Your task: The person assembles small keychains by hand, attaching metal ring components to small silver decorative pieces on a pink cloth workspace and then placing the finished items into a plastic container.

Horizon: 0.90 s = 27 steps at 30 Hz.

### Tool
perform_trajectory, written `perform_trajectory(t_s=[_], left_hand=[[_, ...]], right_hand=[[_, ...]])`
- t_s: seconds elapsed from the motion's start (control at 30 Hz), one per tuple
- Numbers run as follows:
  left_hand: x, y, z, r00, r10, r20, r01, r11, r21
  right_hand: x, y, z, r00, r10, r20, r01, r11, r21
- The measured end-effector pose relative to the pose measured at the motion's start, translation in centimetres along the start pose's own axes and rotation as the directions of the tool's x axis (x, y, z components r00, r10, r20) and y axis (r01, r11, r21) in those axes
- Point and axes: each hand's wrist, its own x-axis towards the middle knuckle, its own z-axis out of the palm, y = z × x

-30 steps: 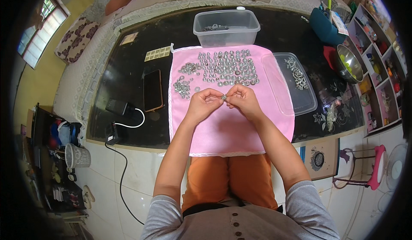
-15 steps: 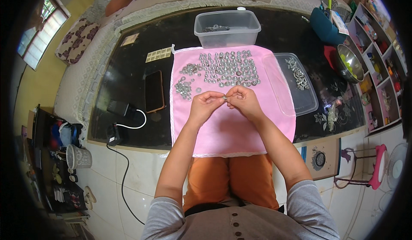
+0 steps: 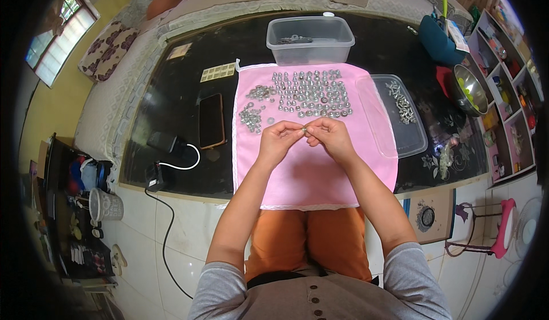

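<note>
My left hand (image 3: 278, 140) and my right hand (image 3: 331, 138) meet over the pink cloth (image 3: 297, 183), fingertips pinched together on a small metal piece (image 3: 304, 130). It looks like a bolt or nut, but the fingers cover most of it. Just beyond my hands, rows of small silver bolts with wide round bases (image 3: 311, 91) stand upright on the cloth. Left of these rows lie a loose pile of small metal nuts (image 3: 250, 117) and a pile of flat washers (image 3: 261, 93). Loose silver bolts (image 3: 402, 104) are heaped on a clear plastic lid (image 3: 413, 142) at the right.
A clear plastic tub (image 3: 310, 50) with some dark metal parts stands behind the cloth. To the left lie a phone (image 3: 211, 121), a sticker sheet (image 3: 218, 72) and a black charger (image 3: 167, 142) with its cable. A steel bowl (image 3: 470, 90) and a teal holder (image 3: 440, 41) stand at the right.
The whole view has shifted slightly, with the table's things lying a little further right. My hands keep their pinch on the small metal piece; the fingers have barely moved.
</note>
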Motion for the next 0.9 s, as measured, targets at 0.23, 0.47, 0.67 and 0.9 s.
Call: perform_trajectory(t_s=[0.23,0.47,0.67,0.9], left_hand=[[0.06,-0.21,-0.16,1.0,0.014,-0.027,-0.013,1.0,0.027],[0.14,-0.4,-0.14,1.0,0.017,-0.015,-0.016,0.998,0.059],[0.17,-0.32,-0.11,1.0,0.028,-0.006,-0.027,0.998,0.059],[0.27,-0.43,-0.28,0.999,0.023,-0.033,-0.02,0.996,0.092]], right_hand=[[0.07,0.33,-0.03,1.0,-0.011,0.007,0.012,0.999,-0.036],[-0.08,-0.21,0.27,1.0,-0.015,-0.024,0.015,1.0,0.006],[-0.15,-0.24,0.25,1.0,-0.003,-0.015,0.004,0.999,0.032],[-0.15,-0.07,0.25,1.0,0.023,-0.015,-0.024,0.998,-0.057]])
